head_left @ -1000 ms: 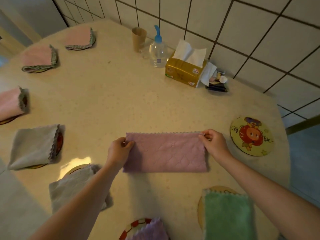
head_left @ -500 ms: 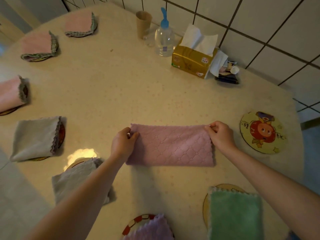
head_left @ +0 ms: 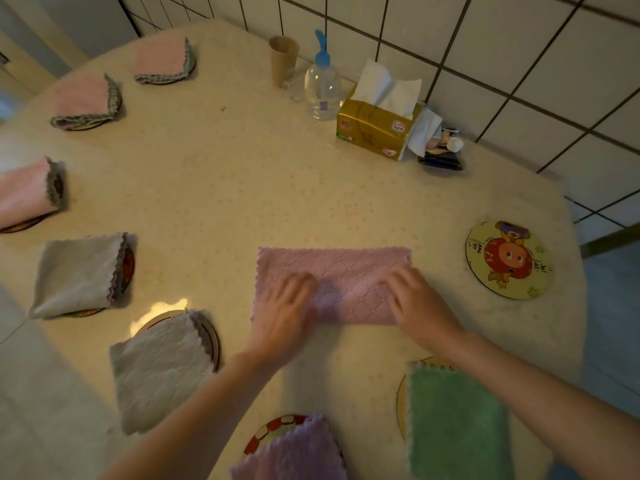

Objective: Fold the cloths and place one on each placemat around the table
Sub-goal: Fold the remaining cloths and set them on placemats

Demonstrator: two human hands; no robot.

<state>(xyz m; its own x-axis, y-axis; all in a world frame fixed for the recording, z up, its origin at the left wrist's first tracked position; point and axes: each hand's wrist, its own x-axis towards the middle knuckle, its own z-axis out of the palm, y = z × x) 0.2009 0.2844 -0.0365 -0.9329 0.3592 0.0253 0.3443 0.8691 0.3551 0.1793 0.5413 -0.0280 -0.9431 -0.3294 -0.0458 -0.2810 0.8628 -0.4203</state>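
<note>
Head view: left hand (head_left: pixel 282 315) and right hand (head_left: pixel 417 306) lie palm-down with fingers extended, pressing on the pink cloth (head_left: pixel 346 271), which is folded into a strip on the table (head_left: pixel 277 174). Beyond it to the right, one placemat (head_left: pixel 509 259) is uncovered.

The light is dim and warm. A bright glare patch sits on the table (head_left: pixel 242 188) near my left. My hands (head_left: pixel 282 313) are smeared with motion blur and cast soft shadows on the cloth (head_left: pixel 346 271). Wall tile lines bend near the edges.
</note>
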